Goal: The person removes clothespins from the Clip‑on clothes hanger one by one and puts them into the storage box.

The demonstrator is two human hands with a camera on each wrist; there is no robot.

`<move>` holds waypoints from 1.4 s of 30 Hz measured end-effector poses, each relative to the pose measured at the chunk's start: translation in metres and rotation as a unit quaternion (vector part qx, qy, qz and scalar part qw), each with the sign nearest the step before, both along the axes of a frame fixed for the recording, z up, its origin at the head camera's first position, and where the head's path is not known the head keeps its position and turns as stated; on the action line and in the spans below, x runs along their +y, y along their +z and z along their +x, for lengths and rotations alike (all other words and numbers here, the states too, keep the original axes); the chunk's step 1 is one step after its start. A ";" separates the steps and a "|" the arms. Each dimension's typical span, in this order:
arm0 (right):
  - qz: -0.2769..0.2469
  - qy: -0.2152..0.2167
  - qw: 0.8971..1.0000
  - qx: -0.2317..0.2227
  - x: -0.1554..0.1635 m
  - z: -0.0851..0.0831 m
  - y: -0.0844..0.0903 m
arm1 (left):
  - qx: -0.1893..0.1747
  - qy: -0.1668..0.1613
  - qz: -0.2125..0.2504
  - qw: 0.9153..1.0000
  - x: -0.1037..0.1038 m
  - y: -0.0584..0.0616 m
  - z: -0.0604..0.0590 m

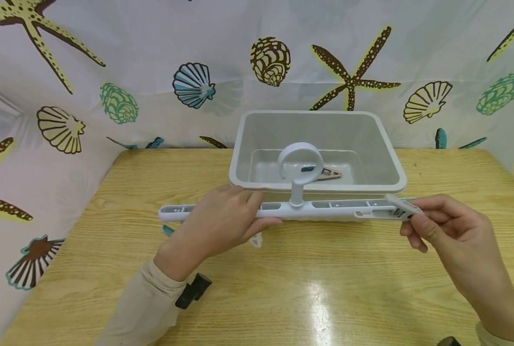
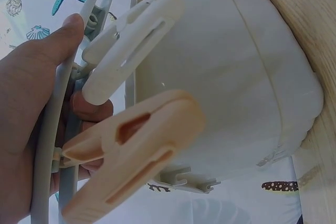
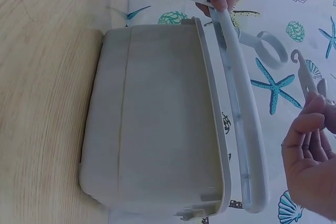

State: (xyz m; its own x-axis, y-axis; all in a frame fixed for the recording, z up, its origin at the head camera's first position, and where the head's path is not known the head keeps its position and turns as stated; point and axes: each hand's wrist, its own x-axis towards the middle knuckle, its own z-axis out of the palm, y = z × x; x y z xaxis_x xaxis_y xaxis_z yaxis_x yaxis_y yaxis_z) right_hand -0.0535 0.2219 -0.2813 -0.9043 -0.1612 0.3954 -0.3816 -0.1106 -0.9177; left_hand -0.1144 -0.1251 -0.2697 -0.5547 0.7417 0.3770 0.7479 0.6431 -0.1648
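Note:
A pale grey hanger bar (image 1: 326, 210) with a ring hook (image 1: 300, 163) is held level above the wooden table, in front of a grey bin (image 1: 395, 168). My left hand (image 1: 239, 216) grips the bar left of the ring. In the left wrist view a white clip (image 2: 126, 45) and a peach clip (image 2: 131, 156) hang from the bar (image 2: 50, 129) beside my fingers (image 2: 58, 40). My right hand (image 1: 412, 216) pinches a white clip (image 1: 401, 207) at the bar's right end. The right wrist view shows that clip's hooked top (image 3: 307, 77) between my fingers (image 3: 307, 124).
One peach clip (image 1: 328, 173) lies on the bin's floor. A curtain printed with shells and starfish (image 1: 352, 81) closes off the back and left. The table's front half (image 1: 326, 288) is bare wood. A teal clip tip (image 1: 167, 229) shows under the bar's left end.

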 end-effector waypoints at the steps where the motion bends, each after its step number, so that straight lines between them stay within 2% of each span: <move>1: 0.001 -0.005 1.000 0.001 0.000 0.000 0.001 | 0.000 0.000 0.000 1.000 0.000 0.000 0.000; 11: 0.013 -0.040 0.999 0.009 0.000 -0.007 0.004 | -0.007 0.004 -0.004 1.000 0.000 -0.002 0.002; 29: 0.009 -0.063 0.998 0.017 0.004 -0.019 0.009 | -0.008 0.005 -0.008 1.000 0.003 0.001 0.004; 42: -0.003 -0.068 0.997 0.022 0.004 -0.026 0.011 | -0.004 -0.006 -0.006 1.000 0.003 -0.004 0.002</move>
